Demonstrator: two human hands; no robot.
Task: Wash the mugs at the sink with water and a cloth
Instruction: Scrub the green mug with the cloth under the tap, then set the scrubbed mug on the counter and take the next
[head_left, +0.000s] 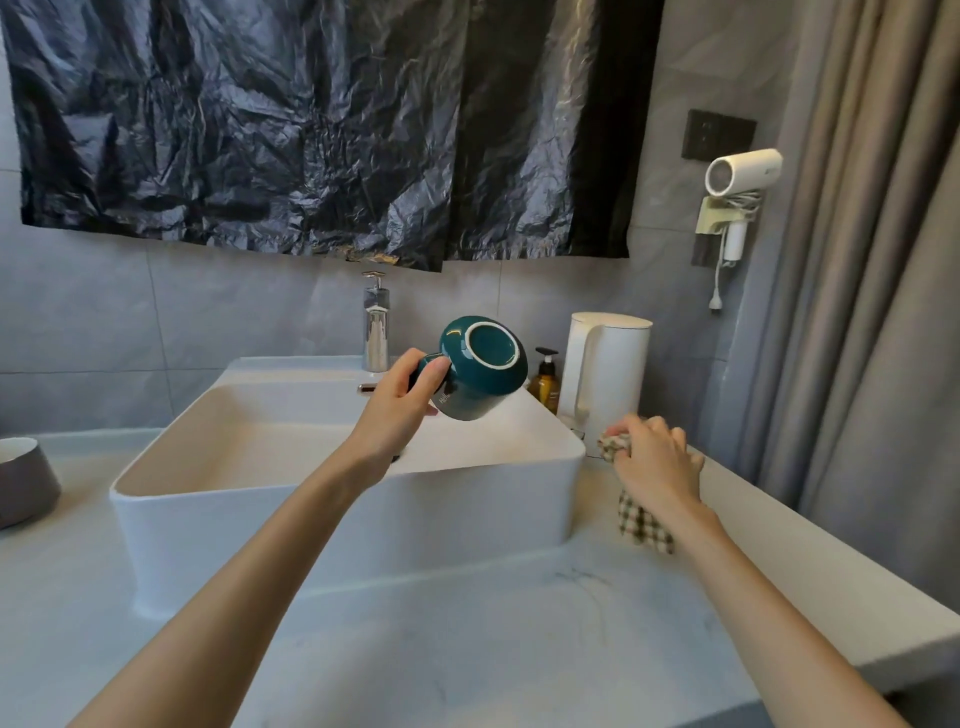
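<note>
Mug (480, 376) is hanging in the air over the sink (343, 499), above the basin's 1 o'clock corner and just to the 3 o'clock side of the tap (375, 332). Left hand (402, 395) is gripping it by the handle, with fingers curling round the loop and the thumb pressing on top. The mug is tipping over. Its base ring is facing the camera and its hidden mouth is pointing down into the basin, so the long axis is running from about 1 o'clock at the base to 7 o'clock at the mouth. No water is showing at the tap.

Right hand (654, 462) is resting over the counter (467, 623) at 4 o'clock from the mug, outside the sink's right wall. Its fingers are bunching the cloth (641, 522), and a checked tail is trailing beneath the wrist. Cloth and mug are lying well apart, with the sink rim between them.

The coming wipe is probably turning on that gap. The cloth is needing to travel toward 10 o'clock, and the left hand is likely needing to roll the mouth round to meet it. Kettle (608, 374) and bottle (546, 384) are standing near the right hand at 11 o'clock, where a hasty lift is risking a knock. Grey vessel (23, 480) is sitting at the 9 o'clock edge; whether it is a mug cannot be told.
</note>
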